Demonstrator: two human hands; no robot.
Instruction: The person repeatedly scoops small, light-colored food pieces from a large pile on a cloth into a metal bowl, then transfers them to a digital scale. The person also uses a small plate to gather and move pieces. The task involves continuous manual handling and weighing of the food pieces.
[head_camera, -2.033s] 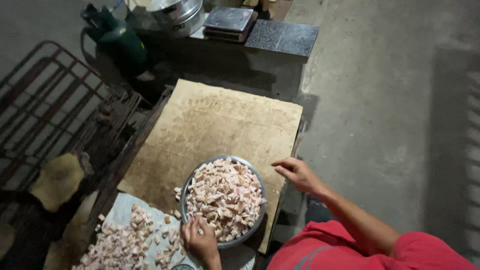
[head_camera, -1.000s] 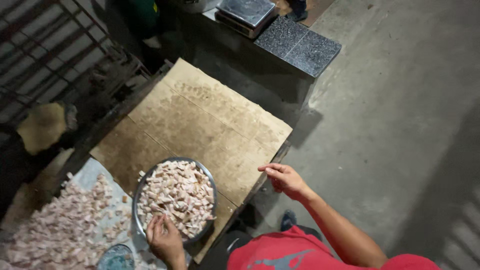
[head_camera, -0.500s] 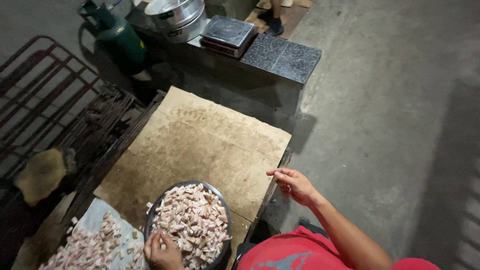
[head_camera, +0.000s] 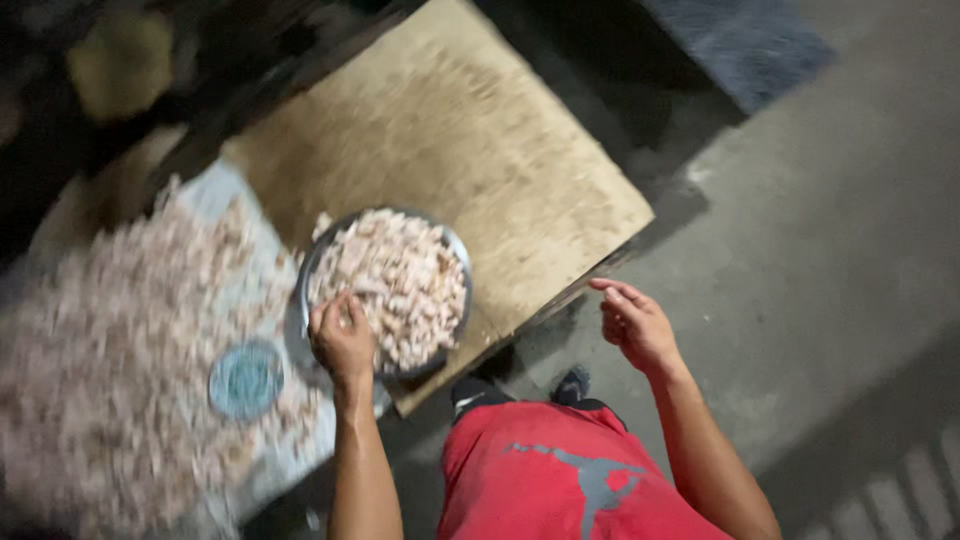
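Observation:
A round metal bowl (head_camera: 455, 250) heaped with pale pink chopped pieces (head_camera: 400, 280) stands on the near corner of a worn wooden board (head_camera: 470, 140). My left hand (head_camera: 342, 338) grips the bowl's near left rim. My right hand (head_camera: 636, 322) hovers off the board's right edge over the concrete floor, fingers loosely curled and holding nothing. The picture is blurred by motion.
A large spread of the same chopped pieces (head_camera: 110, 370) lies on a light sheet at the left, with a small round blue-green lid (head_camera: 246, 380) on it. A dark stone slab (head_camera: 740, 40) sits at the top right. Grey concrete floor (head_camera: 840, 240) fills the right side. My red shirt (head_camera: 560, 480) is below.
The view has swung left and down, bringing the spread of pieces into sight and cutting off the pots and scale at the top. My left hand stays on the bowl's rim.

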